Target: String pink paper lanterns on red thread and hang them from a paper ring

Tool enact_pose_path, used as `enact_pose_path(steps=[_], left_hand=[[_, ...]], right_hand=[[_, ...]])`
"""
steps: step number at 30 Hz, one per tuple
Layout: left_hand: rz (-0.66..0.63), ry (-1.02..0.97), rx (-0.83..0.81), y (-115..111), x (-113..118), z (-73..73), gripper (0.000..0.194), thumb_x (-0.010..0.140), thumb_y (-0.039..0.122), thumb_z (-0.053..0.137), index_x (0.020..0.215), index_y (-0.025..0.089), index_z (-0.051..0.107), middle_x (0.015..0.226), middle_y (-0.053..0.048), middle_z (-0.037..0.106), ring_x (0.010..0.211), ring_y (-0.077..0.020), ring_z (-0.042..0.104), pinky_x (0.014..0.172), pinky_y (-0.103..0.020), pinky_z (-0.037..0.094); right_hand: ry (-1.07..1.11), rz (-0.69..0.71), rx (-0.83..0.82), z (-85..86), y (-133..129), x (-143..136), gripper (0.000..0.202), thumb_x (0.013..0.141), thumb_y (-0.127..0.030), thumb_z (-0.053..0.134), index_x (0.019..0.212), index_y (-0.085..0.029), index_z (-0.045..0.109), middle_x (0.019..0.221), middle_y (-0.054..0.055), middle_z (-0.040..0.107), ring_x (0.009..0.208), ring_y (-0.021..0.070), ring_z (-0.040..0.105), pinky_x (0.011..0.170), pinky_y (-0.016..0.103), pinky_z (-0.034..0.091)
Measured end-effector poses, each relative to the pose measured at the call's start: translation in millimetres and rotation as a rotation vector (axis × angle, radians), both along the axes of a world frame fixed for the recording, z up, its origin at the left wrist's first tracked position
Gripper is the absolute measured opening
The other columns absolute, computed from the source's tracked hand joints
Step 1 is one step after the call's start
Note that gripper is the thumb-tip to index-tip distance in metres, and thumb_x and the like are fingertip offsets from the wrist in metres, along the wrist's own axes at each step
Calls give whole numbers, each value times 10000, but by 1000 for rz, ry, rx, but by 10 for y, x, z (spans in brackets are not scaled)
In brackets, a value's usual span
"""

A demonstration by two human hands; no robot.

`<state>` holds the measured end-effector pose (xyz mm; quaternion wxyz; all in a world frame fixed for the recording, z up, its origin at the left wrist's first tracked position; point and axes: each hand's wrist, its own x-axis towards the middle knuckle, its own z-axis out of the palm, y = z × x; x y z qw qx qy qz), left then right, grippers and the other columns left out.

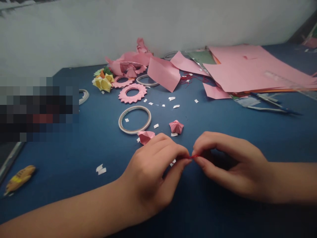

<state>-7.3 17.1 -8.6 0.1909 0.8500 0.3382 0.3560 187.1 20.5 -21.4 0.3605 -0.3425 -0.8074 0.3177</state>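
Between my fingertips is a thin red thread (193, 156), of which only a short bit shows. My left hand (155, 168) pinches it from one side, thumb against fingers. From the other side my right hand (235, 165) pinches it too, and the two hands nearly touch. Just beyond them sits a small folded pink paper star (176, 126). A second folded pink paper piece (146, 136) is partly hidden behind my left hand. Past it lies a roll of narrow tape (135, 119).
Pink folded rings (132, 93), a yellow paper flower (103, 82) and loose pink sheets (164, 74) lie at the back. Large pink sheets (247, 67) and pens (269, 108) are at right. A tangle of red thread (187, 78) and white scraps (101, 169) dot the blue table.
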Motion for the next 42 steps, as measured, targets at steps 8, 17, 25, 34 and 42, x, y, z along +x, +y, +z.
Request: enact_pose_path(steps=[8, 17, 25, 34, 42], left_hand=[[90, -2, 93, 12, -14, 104, 97, 784, 29, 579, 768, 123, 597, 690, -24, 606, 678, -126, 526, 659, -274, 474], [127, 38, 102, 22, -34, 95, 85, 776, 69, 541, 795, 138, 589, 697, -40, 593, 670, -158, 514, 667, -338, 485], [-56, 109, 247, 59, -31, 27, 111, 787, 30, 571, 855, 103, 619, 783, -71, 677, 782, -174, 561, 786, -325, 505], [-16, 104, 198, 71, -17, 40, 74, 780, 31, 546, 768, 84, 597, 709, -68, 624, 726, -160, 534, 770, -338, 492], [19, 97, 131, 66, -19, 44, 84, 773, 44, 530, 771, 102, 589, 723, -69, 611, 750, -179, 541, 769, -354, 488]], right_hand=[[11, -16, -32, -5, -9, -15, 77, 795, -116, 540, 800, -192, 533, 701, -13, 568, 595, 86, 532, 540, 197, 446], [-6, -11, -25, 12, -8, -17, 83, 774, -105, 543, 786, -186, 526, 679, -14, 559, 570, 81, 513, 517, 186, 436], [1, 3, -46, 26, -11, -22, 85, 780, -97, 525, 789, -181, 521, 670, -20, 539, 557, 72, 489, 498, 173, 424], [-9, 1, -47, 14, -22, -22, 78, 786, -108, 526, 785, -186, 519, 684, -5, 557, 576, 88, 514, 496, 184, 439], [-10, 11, -78, 23, -30, -18, 77, 785, -108, 518, 772, -184, 508, 684, -1, 559, 571, 91, 508, 496, 190, 437]])
